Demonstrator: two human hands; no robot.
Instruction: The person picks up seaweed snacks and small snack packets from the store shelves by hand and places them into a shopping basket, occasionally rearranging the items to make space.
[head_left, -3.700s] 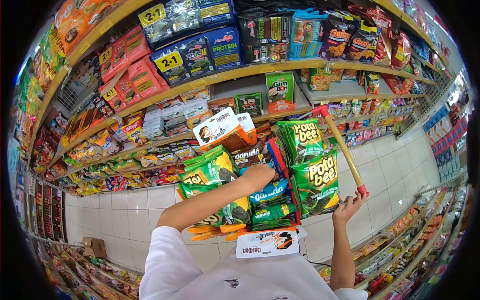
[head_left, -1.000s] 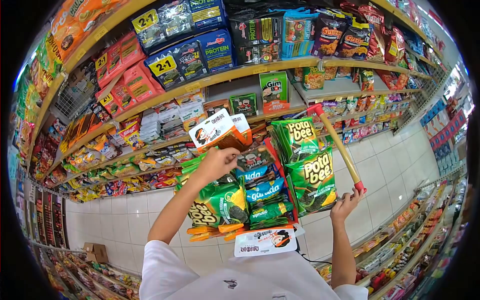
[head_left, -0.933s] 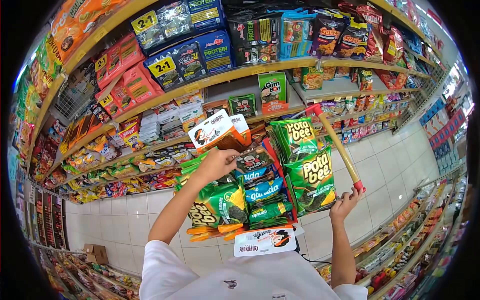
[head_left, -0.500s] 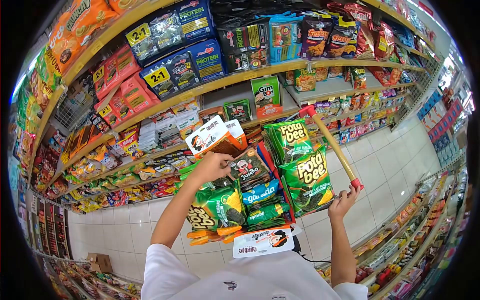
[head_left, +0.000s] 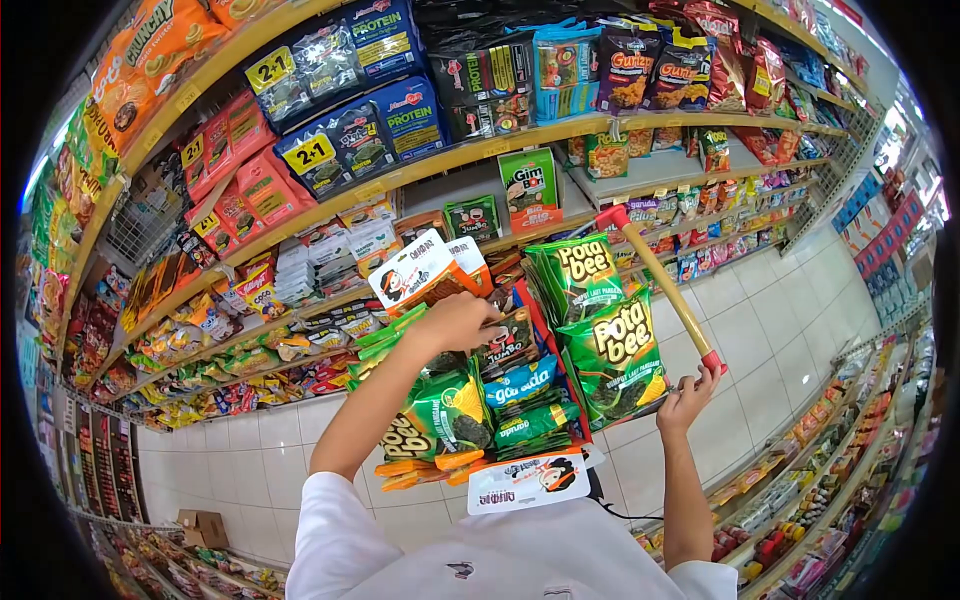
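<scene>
left hand [head_left: 455,322] arm stretched up, fingers closed on dark jumbo pack [head_left: 505,345] atop cart load | right hand [head_left: 683,402] curled around cart handle [head_left: 665,290] end | two green potabee bags [head_left: 600,320] right of pack, under handle

From my remote seat: the cart [head_left: 560,330] is heaped past its rim with snack bags [head_left: 612,350], so no hand can pass downward there without meeting packets. My left hand [head_left: 455,322] rests on the seaweed packet [head_left: 508,345] atop the heap, hemmed by the white-and-orange box [head_left: 420,272] just beyond. The cart handle [head_left: 660,288] bars the right side, my right hand [head_left: 685,400] at its near end. Open tiled floor [head_left: 770,330] lies right; packed shelves [head_left: 420,165] wall the far side.
</scene>
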